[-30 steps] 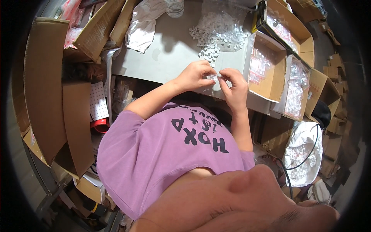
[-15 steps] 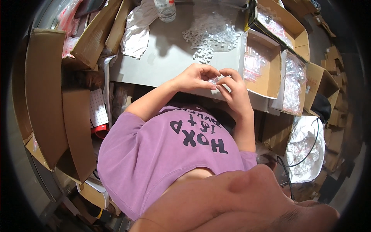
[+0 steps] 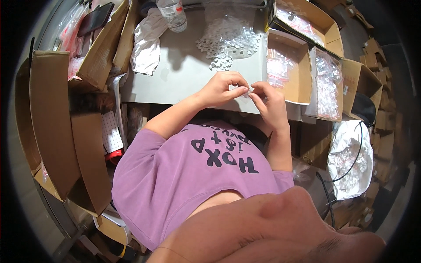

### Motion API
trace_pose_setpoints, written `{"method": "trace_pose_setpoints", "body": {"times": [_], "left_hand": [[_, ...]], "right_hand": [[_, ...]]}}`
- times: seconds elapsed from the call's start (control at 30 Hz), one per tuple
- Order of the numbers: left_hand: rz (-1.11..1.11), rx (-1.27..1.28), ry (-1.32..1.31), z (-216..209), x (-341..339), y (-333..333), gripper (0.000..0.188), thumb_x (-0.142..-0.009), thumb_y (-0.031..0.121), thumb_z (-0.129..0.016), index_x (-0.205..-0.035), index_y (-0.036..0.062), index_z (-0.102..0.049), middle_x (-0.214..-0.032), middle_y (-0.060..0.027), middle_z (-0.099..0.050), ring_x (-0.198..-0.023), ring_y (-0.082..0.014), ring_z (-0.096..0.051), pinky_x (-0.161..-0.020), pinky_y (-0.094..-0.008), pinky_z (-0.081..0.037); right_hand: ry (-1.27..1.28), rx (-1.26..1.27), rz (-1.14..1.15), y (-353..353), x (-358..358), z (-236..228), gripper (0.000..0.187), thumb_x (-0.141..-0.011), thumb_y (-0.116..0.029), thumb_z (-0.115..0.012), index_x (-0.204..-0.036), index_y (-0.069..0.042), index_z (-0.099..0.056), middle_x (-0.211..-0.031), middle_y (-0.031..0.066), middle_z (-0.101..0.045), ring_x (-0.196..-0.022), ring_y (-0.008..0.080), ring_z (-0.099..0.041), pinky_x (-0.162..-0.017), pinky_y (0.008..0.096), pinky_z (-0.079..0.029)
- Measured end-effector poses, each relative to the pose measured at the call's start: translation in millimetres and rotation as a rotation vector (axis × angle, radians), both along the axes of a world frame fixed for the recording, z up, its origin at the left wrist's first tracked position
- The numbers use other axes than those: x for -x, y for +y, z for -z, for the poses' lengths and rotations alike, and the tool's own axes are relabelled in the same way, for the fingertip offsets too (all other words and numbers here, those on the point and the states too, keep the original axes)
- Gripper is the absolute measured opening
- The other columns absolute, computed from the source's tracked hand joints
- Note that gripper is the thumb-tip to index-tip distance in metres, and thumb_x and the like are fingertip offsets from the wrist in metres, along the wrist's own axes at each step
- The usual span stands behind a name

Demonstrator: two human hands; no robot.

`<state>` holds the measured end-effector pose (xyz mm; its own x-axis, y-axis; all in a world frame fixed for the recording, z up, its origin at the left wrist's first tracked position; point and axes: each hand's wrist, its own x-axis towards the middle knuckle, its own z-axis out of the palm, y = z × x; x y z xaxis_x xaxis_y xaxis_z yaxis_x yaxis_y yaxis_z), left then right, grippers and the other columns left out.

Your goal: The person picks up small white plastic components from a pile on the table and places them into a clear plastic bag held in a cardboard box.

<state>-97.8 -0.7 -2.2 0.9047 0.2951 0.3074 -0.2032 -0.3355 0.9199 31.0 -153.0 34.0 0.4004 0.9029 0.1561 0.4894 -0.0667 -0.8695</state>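
Observation:
Over the table's near edge, my left hand (image 3: 224, 89) and my right hand (image 3: 272, 104) meet fingertip to fingertip. Between them is a small clear plastic bag (image 3: 248, 94), pinched by the fingers of both; its contents are too small to make out. Beyond my hands, a heap of small white discs (image 3: 220, 62) lies on the grey tabletop (image 3: 184, 81). More of these discs sit in and around a large clear plastic bag (image 3: 239, 44) behind the heap.
Right of the table, a shallow cardboard box (image 3: 303, 90) holds small clear bags with red edges, beside a box of filled bags (image 3: 328, 90). A water bottle (image 3: 176, 18) and white cloth (image 3: 148, 46) lie far left. Tall cardboard boxes (image 3: 50, 118) crowd the left side.
The whole view has shifted slightly. My fingertips have drawn closer together around the small bag, which shows less between them now.

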Motion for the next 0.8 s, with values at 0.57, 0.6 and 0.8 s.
{"method": "trace_pose_setpoints", "body": {"times": [0.57, 0.6, 0.8], "left_hand": [[-0.003, -0.297, -0.098, -10, -48, -16, 0.010, -0.084, 0.010, -0.067, -0.087, 0.0030, -0.062, -0.084, -0.0102, -0.063, -0.080, -0.0265, -0.061, -0.071, -0.0347, -0.048], [-0.017, -0.393, -0.105, -13, -54, -12, 0.010, -0.083, 0.012, -0.068, -0.087, 0.0037, -0.063, -0.086, -0.0100, -0.063, -0.083, -0.0272, -0.060, -0.073, -0.0357, -0.048], [0.143, -0.797, 0.146, -16, -130, -5, 0.020, -0.080, 0.020, -0.066, -0.093, 0.0044, -0.067, -0.096, -0.0118, -0.066, -0.095, -0.0304, -0.061, -0.083, -0.0396, -0.048]], "right_hand": [[-0.404, -0.132, 0.593, -66, -69, -14, 0.008, -0.085, -0.006, -0.063, -0.088, 0.000, -0.067, -0.078, 0.0136, -0.065, -0.070, 0.0286, -0.062, -0.067, 0.0364, -0.048], [-0.502, -0.127, 0.740, -79, -83, -20, 0.007, -0.085, -0.005, -0.064, -0.089, 0.000, -0.067, -0.081, 0.0129, -0.065, -0.073, 0.0268, -0.063, -0.066, 0.0353, -0.049], [-0.799, 0.056, 1.052, -123, -142, 7, 0.013, -0.084, -0.015, -0.067, -0.089, -0.003, -0.069, -0.086, 0.0114, -0.065, -0.080, 0.0301, -0.060, -0.074, 0.0385, -0.048]]}}
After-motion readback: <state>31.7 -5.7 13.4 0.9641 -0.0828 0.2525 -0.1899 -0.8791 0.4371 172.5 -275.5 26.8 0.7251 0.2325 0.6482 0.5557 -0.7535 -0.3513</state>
